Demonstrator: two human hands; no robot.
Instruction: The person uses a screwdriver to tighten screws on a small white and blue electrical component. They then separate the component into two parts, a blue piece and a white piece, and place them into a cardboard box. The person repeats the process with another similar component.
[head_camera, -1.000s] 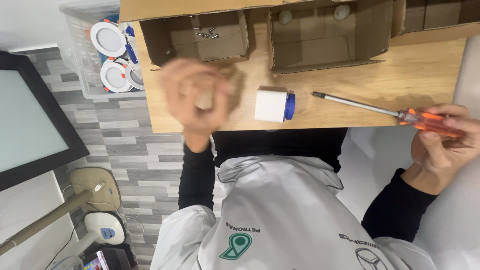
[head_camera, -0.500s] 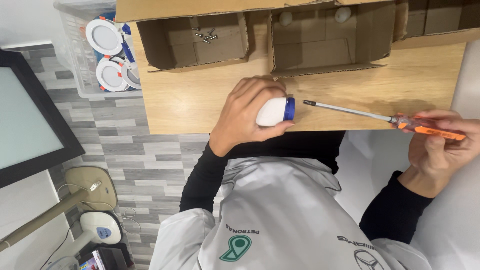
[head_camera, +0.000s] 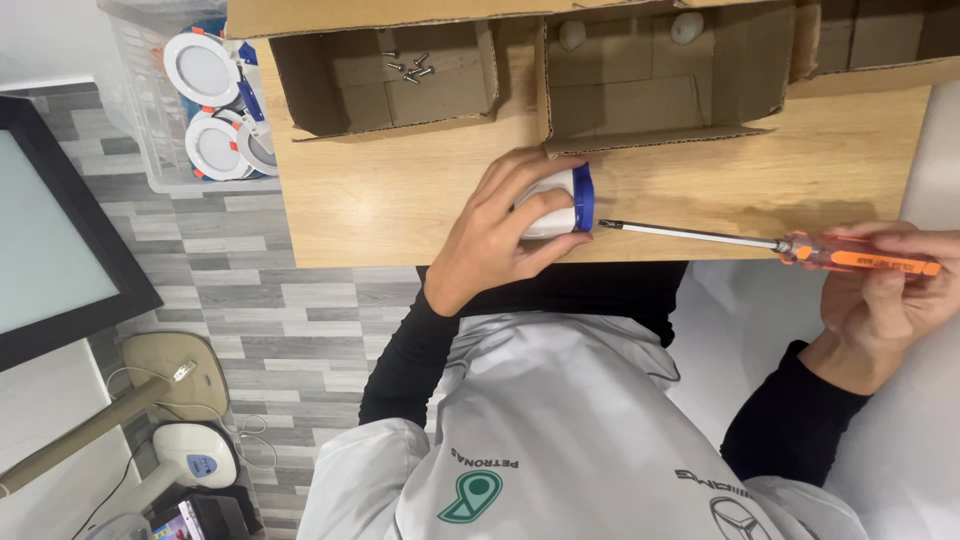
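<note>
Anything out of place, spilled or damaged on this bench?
Nothing stands out. The left hand grips a white fitting lying on the table, the right hand holds a screwdriver to its blue end, and loose screws sit inside a box.

I sit at a light wooden table; all positions below are taken from it. Cardboard boxes stand open along its far edge, one holding loose screws. Off its left end, a clear plastic bin holds round white discs. Below the table, the floor is grey wood-look planking. Further left, a dark-framed panel leans. Near the floor's lower left, a beige stand with cables. Light is even, soft.
</note>
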